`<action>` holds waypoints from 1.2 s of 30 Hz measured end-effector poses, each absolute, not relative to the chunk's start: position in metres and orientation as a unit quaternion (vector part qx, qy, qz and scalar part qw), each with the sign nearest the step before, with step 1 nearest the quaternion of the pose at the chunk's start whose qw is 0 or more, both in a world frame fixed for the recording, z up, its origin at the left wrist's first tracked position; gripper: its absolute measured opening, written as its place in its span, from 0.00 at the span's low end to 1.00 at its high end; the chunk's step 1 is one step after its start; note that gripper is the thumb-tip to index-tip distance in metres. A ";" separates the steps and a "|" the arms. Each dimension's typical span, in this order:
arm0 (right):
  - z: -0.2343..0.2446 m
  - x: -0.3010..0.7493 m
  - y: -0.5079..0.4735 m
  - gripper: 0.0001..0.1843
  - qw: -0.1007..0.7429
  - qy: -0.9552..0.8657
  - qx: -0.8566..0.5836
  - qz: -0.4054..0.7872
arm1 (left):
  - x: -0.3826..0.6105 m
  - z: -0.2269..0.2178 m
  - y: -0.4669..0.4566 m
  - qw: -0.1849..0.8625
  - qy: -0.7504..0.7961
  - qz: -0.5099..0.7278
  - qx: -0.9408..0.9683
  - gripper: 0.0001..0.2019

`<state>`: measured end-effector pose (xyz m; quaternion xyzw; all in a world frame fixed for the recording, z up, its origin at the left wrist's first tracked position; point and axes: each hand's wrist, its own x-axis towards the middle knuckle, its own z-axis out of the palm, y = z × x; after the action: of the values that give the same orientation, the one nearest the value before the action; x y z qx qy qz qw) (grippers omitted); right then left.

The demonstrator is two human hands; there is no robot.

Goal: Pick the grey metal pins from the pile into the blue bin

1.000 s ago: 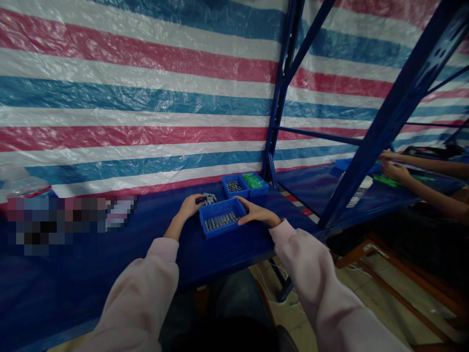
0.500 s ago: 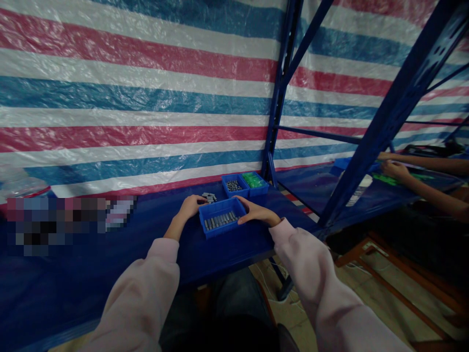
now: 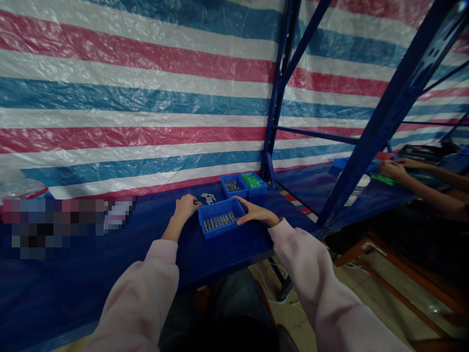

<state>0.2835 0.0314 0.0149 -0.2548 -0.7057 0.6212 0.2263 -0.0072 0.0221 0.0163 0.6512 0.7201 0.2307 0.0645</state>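
Note:
My left hand is closed, its fingertips pinching a small grey cylindrical piece left of the blue plastic bin. Beyond the bin lies a loose pile of similar grey pieces on the table. Inside the blue bin several grey cylinders rest side by side in a row. My right hand grips the bin's right end, thumb at the near side and fingers over the far corner.
Behind are two small blue bins, one with little metal parts, one with green pieces. A blue rack post slants up at the right. Past it, another person's hands work over green items. A striped sheet hangs behind the blue table.
My left hand has drawn slightly left from the pile, with a grey piece now showing at its fingertips. The pile looks a little more spread. My right hand stays on the bin.

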 end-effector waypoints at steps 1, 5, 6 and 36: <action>0.014 0.284 0.032 0.57 0.226 -0.707 -0.253 0.620 | -0.007 0.016 0.022 0.065 0.722 0.240 0.646 0.09; 0.012 0.284 0.034 0.58 0.227 -0.710 -0.255 0.617 | -0.007 0.016 0.025 0.079 0.717 0.298 0.625 0.07; 0.011 0.284 0.035 0.58 0.228 -0.710 -0.256 0.615 | -0.007 0.018 0.026 0.085 0.711 0.320 0.620 0.10; 0.015 0.283 0.034 0.59 0.226 -0.742 -0.261 0.574 | 0.100 0.043 -0.006 0.189 0.401 0.162 0.882 0.16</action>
<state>0.2827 0.0340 0.0155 -0.2614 -0.7423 0.5740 0.2262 0.1002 -0.0059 0.0429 0.8816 0.4012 0.1619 0.1886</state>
